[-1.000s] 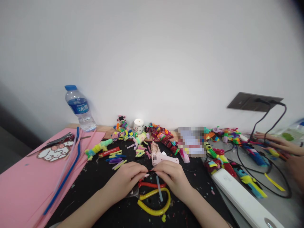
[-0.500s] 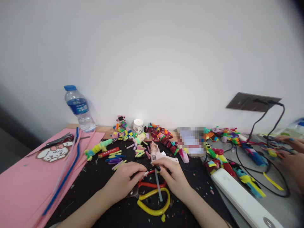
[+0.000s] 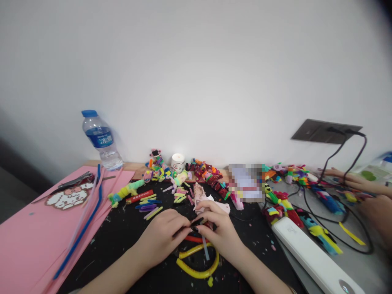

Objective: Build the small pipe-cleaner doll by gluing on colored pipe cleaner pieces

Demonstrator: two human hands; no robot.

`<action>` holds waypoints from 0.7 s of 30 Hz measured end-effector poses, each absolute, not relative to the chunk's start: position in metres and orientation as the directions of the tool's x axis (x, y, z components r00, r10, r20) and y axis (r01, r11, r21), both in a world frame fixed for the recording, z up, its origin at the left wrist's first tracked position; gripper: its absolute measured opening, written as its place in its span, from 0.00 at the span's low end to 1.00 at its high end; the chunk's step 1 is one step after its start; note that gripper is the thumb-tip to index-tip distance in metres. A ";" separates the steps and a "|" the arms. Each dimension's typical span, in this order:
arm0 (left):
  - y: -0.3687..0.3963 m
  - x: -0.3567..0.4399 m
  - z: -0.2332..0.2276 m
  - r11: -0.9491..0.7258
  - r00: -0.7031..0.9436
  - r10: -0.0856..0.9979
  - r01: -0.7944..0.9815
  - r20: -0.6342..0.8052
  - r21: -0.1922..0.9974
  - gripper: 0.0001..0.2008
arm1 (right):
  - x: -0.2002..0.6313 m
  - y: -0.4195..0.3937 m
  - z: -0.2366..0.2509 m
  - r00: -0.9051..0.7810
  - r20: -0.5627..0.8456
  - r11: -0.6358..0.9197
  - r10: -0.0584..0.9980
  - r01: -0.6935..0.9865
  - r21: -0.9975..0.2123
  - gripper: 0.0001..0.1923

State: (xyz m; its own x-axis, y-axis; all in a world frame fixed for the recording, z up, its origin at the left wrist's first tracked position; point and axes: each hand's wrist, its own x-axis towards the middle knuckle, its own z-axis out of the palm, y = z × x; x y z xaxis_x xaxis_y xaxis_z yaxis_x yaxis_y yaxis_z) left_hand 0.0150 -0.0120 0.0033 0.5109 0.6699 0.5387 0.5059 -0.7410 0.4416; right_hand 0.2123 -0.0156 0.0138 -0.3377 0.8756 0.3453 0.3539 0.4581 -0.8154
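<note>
Got one pale wall [image 3: 196,81], one black work surface [image 3: 260,228], one blue-capped bottle [image 3: 100,139] with clear liquid [image 3: 112,157] inside, left hand [image 3: 163,232] and right hand [image 3: 222,230] curled nearly closed, tips close together, can't tell if holding anything, one glue gun [image 3: 200,195] just beyond, one clear stick [image 3: 206,250] just below, two black plugs [image 3: 336,130] in the wall

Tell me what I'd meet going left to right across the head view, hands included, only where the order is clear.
White cartoon cutout, water bottle, left hand, right hand, wall socket.

Forward obstacle: glue gun [image 3: 199,193], seemingly
</note>
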 end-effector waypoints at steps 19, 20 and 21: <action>-0.006 0.015 0.012 -0.392 0.345 0.911 0.557 0.226 0.732 0.10 | 0.217 -0.012 0.016 -0.294 0.362 0.449 0.885 0.330 -0.831 0.08; -0.005 0.014 0.012 -0.382 0.327 0.917 0.559 0.227 0.736 0.10 | 0.218 -0.012 0.017 -0.292 0.363 0.447 0.885 0.312 -0.839 0.07; -0.005 0.014 0.011 -0.374 0.312 0.922 0.558 0.230 0.741 0.10 | 0.218 -0.012 0.017 -0.289 0.364 0.444 0.885 0.291 -0.848 0.07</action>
State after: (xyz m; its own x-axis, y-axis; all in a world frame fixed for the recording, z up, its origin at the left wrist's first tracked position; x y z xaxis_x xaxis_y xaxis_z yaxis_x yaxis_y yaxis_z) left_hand 0.0136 -0.0050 0.0113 0.3122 0.9217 0.2300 0.5581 -0.3739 0.7408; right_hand 0.2179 -0.0119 0.0171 -0.2889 0.8853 0.3643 0.2909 0.4437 -0.8477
